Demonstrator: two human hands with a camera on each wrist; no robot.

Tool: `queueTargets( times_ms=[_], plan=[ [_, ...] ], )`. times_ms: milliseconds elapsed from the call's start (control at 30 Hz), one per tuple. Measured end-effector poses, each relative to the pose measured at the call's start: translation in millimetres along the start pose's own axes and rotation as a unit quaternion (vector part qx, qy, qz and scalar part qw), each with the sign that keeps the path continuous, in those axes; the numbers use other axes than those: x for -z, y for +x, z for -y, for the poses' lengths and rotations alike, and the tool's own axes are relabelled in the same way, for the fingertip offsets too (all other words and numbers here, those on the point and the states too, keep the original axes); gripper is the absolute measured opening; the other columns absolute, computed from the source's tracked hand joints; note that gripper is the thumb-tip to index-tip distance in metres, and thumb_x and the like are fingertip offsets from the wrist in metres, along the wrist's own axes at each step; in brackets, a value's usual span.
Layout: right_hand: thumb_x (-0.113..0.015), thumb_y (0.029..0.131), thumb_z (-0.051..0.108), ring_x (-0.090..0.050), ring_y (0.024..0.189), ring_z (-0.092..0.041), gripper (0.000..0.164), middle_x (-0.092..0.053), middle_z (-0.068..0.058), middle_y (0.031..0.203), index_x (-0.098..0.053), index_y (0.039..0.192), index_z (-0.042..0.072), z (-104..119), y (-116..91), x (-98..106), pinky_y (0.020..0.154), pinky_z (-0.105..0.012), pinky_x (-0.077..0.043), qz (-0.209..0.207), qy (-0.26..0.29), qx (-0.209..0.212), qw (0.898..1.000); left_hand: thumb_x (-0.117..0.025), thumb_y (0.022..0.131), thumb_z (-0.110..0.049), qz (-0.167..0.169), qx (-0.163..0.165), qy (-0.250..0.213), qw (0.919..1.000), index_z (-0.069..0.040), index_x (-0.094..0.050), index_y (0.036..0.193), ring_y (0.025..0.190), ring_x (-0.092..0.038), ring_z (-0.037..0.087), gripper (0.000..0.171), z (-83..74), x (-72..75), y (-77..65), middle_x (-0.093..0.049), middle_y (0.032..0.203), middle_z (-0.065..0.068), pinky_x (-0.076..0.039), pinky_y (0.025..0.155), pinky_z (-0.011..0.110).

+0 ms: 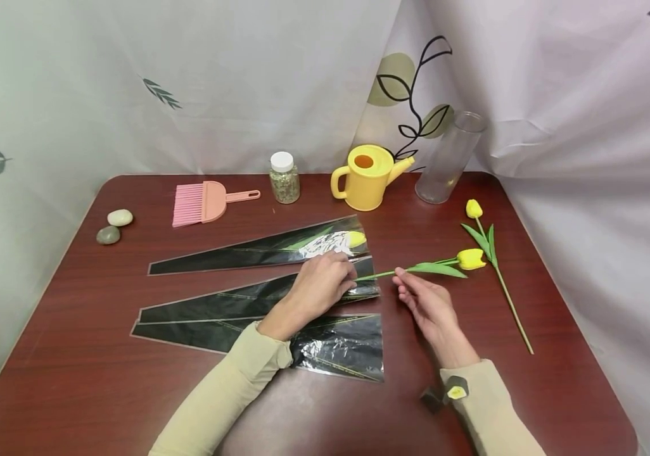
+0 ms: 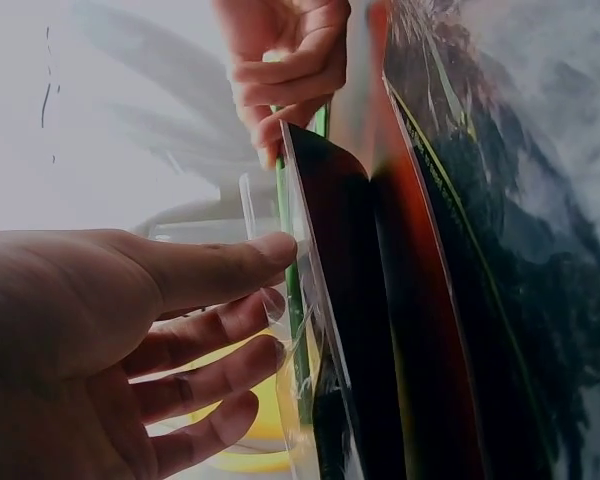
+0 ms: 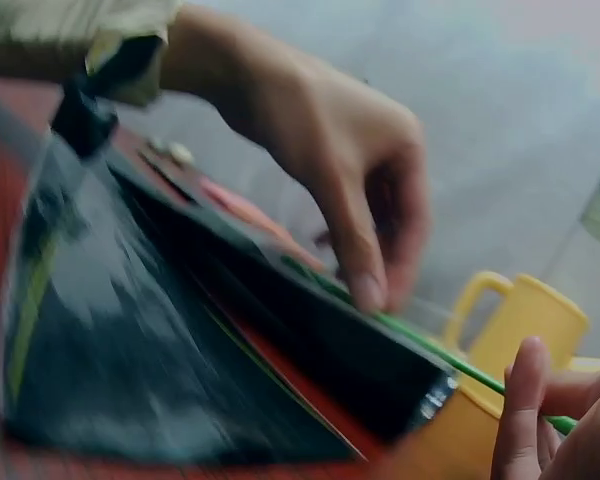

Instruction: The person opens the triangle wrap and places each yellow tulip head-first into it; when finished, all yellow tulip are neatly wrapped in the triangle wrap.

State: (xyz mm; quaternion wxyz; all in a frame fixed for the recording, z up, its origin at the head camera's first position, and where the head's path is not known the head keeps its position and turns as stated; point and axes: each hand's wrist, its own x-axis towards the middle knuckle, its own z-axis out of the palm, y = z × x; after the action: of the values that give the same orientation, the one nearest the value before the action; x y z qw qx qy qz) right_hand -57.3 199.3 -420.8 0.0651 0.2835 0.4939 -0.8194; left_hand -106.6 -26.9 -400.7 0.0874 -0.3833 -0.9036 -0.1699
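In the head view my right hand (image 1: 430, 307) pinches the green stem of a yellow tulip (image 1: 471, 259), its flower pointing right. The stem's other end runs into the wide mouth of the middle black flower sleeve (image 1: 216, 303), which has a clear front. Over that mouth, my left hand (image 1: 322, 282) pinches the sleeve's clear film; the left wrist view shows the thumb and fingers at the film beside the stem (image 2: 283, 190). Nearer me lies another flat sleeve (image 1: 353, 348). Behind, an upper sleeve (image 1: 216, 258) holds a yellow tulip (image 1: 355, 239).
A loose yellow tulip (image 1: 474, 209) lies at right. Along the back stand a clear glass vase (image 1: 447, 161), yellow watering can (image 1: 366, 183) and lidded jar (image 1: 285, 180). A pink brush (image 1: 213, 201) and two stones (image 1: 120, 218) lie left.
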Motion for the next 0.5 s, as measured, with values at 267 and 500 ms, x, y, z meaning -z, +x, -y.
queueTargets(
  times_ms=[267,500],
  plan=[
    [-0.077,0.086,0.018,-0.052,0.050,-0.003,0.013,-0.069,0.000,0.072,-0.074,0.084,0.006,-12.4,-0.4,-17.0,0.049,-0.015,-0.045,0.022,-0.054,-0.045,0.997,-0.078,0.084,-0.022,0.008,0.005,0.005,0.9999,-0.019,-0.074,0.085,0.086,-0.061,0.016,0.005,-0.7,1.3,0.4,-0.063,0.087,-0.007,-0.052,0.070,0.035],
    [-0.070,0.091,0.014,-0.047,0.047,-0.002,0.011,-0.064,0.001,0.068,-0.072,0.085,0.005,-16.4,1.9,-16.1,0.044,-0.015,-0.040,0.062,-0.084,-0.056,0.993,-0.078,0.084,-0.022,0.020,0.004,0.024,0.9995,-0.020,-0.071,0.081,0.083,-0.060,0.017,0.008,0.5,-0.2,-0.7,-0.060,0.085,-0.006,-0.052,0.067,0.035]
  ],
)
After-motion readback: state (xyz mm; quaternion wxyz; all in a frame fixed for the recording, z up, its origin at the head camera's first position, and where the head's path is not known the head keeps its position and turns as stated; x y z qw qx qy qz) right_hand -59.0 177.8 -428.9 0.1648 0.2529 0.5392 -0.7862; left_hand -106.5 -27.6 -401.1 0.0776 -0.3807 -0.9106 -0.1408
